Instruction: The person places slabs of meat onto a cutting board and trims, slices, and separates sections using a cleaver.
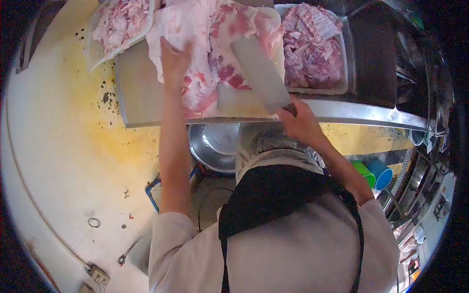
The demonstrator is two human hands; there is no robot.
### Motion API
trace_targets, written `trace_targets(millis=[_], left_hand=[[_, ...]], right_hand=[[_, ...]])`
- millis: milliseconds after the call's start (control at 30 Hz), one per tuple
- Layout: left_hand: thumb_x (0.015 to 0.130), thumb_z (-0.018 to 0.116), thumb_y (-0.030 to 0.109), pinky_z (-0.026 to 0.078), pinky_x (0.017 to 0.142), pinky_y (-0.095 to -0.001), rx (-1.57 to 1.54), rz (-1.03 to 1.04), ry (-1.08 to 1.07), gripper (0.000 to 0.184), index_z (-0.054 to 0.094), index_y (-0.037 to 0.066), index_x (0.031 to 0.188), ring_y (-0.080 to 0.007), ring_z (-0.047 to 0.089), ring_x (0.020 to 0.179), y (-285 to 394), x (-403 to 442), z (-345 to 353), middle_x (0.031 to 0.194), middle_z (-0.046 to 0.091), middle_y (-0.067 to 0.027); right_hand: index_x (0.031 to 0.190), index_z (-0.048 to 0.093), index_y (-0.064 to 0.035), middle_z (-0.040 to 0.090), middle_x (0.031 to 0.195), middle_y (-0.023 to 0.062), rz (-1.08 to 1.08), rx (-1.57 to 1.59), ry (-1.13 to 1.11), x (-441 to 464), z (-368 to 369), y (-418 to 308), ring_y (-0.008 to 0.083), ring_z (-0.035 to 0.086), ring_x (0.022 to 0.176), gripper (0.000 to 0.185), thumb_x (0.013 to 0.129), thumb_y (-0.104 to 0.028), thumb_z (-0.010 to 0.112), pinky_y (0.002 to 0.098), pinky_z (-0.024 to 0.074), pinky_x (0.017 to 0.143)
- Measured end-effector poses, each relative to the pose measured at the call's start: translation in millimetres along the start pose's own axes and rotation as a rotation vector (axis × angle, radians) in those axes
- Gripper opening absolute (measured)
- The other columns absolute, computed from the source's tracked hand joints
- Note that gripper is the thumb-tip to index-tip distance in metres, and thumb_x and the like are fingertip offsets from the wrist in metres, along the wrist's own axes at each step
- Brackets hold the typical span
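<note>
My right hand (302, 123) is wrapped round the handle of a cleaver (260, 73). Its broad blade slants up and left over the large slab of raw meat (227, 53) and the pale cutting board (239, 103). Fingers spread, my left hand (176, 59) rests on a pale, fatty piece of meat (198, 34) at the slab's left side. Red lean patches show along the slab's lower edge. Where the blade tip blurs against the meat, I cannot tell whether it touches.
White plastic baskets of meat cuts stand at the left (122, 24) and right (344, 63) of the board. A metal counter edge (356, 110) runs along the front. Below are a steel basin (210, 146), a green bucket (362, 173) and a blue bucket (381, 175).
</note>
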State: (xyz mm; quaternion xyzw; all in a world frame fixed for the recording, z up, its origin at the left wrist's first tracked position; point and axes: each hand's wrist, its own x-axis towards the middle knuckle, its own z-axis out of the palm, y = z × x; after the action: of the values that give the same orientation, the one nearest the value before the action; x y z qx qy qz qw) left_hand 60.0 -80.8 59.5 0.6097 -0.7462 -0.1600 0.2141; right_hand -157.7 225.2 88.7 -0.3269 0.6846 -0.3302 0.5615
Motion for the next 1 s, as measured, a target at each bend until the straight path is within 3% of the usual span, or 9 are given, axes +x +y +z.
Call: trace_targets(millis=[100,200,333,533,633,733,833,933,1000], left_hand=[[0.071,0.082,0.034,0.05,0.089,-0.0433,0.48,0.274,0.142,0.098,0.032,-0.011,0.143,-0.0408,0.063,0.106,1.9,-71.7,7.1,0.115,0.064,-0.027],[0.069,0.082,0.033,0.049,0.09,-0.0453,0.16,0.053,-0.07,0.083,0.046,-0.01,0.131,-0.0439,0.062,0.107,-7.3,-54.9,-7.0,0.114,0.063,-0.0304],[0.071,0.08,0.031,0.05,0.088,-0.045,-0.135,0.09,-0.056,0.056,0.063,-0.004,0.112,-0.0391,0.066,0.1,-18.7,-36.6,-23.4,0.1,0.069,-0.0255],[0.082,0.075,0.02,0.05,0.092,-0.0377,-0.361,0.145,-0.232,0.051,0.06,-0.003,0.125,-0.0279,0.066,0.103,-46.5,-21.6,-16.2,0.113,0.069,-0.0164],[0.083,0.074,0.022,0.05,0.092,-0.0371,-0.542,-0.123,-0.347,0.05,0.061,-0.002,0.125,-0.0263,0.066,0.103,-20.7,-29.6,-35.7,0.113,0.069,-0.015],[0.081,0.075,0.019,0.052,0.083,-0.0385,-0.413,-0.041,-0.379,0.041,0.066,-0.002,0.114,-0.0239,0.068,0.095,-25.5,-1.9,-51.3,0.102,0.072,-0.0141],[0.08,0.076,0.02,0.053,0.08,-0.0395,-0.241,0.169,-0.326,0.036,0.068,-0.002,0.108,-0.0265,0.068,0.09,-64.8,33.6,-41.4,0.099,0.071,-0.0156],[0.08,0.077,0.02,0.053,0.079,-0.0392,-0.031,0.392,-0.132,0.035,0.069,-0.002,0.106,-0.0281,0.067,0.086,-89.7,46.4,-26.9,0.1,0.069,-0.0171],[0.08,0.076,0.019,0.052,0.08,-0.039,-0.147,0.309,-0.2,0.034,0.069,-0.002,0.106,-0.027,0.067,0.088,-93.9,48.7,-21.2,0.1,0.068,-0.0159]], right_hand=[[0.116,0.057,0.0021,0.068,0.093,0.019,0.002,-0.033,0.043,-16.0,-1.9,16.2,0.03,0.065,0.083,0.04,0.089,-0.027,0.064,0.0421,0.0505,0.078],[0.12,0.057,0.0019,0.069,0.094,0.0177,0.01,-0.031,0.001,-24.0,15.7,25.7,0.0282,0.065,0.08,0.042,0.089,-0.027,0.064,0.0414,0.0512,0.077],[0.12,0.055,0.0044,0.068,0.094,0.0181,0.024,-0.012,-0.046,-6.9,47.5,12.2,0.0289,0.065,0.079,0.045,0.09,-0.027,0.064,0.0429,0.0513,0.076],[0.122,0.051,0.0085,0.065,0.09,0.02,0.005,0.214,-0.085,52.9,92.3,-35.4,0.029,0.065,0.073,0.049,0.09,-0.027,0.062,0.0434,0.0524,0.066],[0.103,0.053,0.0004,0.054,0.064,0.005,-0.545,-0.045,0.307,66.0,149.4,33.4,0.0144,0.052,0.045,0.03,0.092,-0.027,0.061,0.0312,0.0398,0.044],[0.101,0.053,0.0004,0.055,0.065,0.0054,-0.481,-0.232,0.207,22.8,131.6,48.7,0.0146,0.053,0.046,0.029,0.092,-0.026,0.06,0.0302,0.0411,0.046],[0.115,0.049,0.0073,0.063,0.084,0.0166,0.063,0.061,-0.17,-3.9,86.4,-32.8,0.0225,0.061,0.054,0.038,0.092,-0.022,0.058,0.038,0.0514,0.053],[0.112,0.05,0.0078,0.062,0.081,0.0154,-0.08,0.224,0.01,27.8,102.5,-33.1,0.0206,0.061,0.053,0.038,0.092,-0.023,0.058,0.0361,0.0504,0.05],[0.104,0.051,0.0034,0.056,0.07,0.0081,-0.117,0.312,0.057,53.5,106.5,-40.1,0.0155,0.055,0.048,0.029,0.093,-0.023,0.058,0.0328,0.0453,0.046]])
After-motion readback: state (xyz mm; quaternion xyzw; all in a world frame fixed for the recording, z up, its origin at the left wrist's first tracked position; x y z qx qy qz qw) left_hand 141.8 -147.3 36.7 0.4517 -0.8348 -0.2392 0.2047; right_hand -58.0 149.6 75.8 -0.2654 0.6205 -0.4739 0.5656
